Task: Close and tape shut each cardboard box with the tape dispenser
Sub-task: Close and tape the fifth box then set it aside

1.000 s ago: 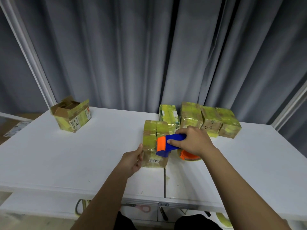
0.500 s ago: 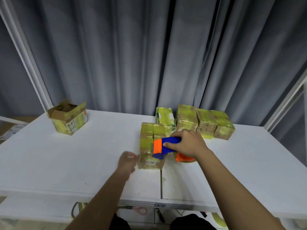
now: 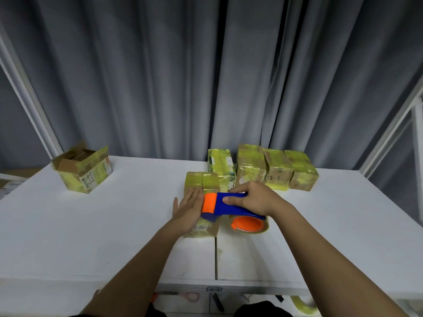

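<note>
A closed cardboard box point(image 3: 201, 184), wrapped in yellowish tape, lies in the middle of the white table point(image 3: 114, 225). My left hand point(image 3: 188, 208) lies flat on its top with straight fingers. My right hand point(image 3: 254, 197) grips the blue handle of the blue and orange tape dispenser point(image 3: 226, 205), whose orange front end sits over the box and whose tape roll point(image 3: 248, 225) hangs off the box's right side. An open box point(image 3: 83, 171) with raised flaps stands at the far left of the table.
Several taped boxes point(image 3: 274, 170) stand in a row at the back right, and one more point(image 3: 220, 163) just behind the middle box. Grey curtains hang behind the table. White frame posts rise at both sides. Scissors with red handles point(image 3: 190, 296) lie below the table's front edge.
My left hand has moved from the box's left side up onto its top and flattened there. The dispenser stays over the box in my right hand.
</note>
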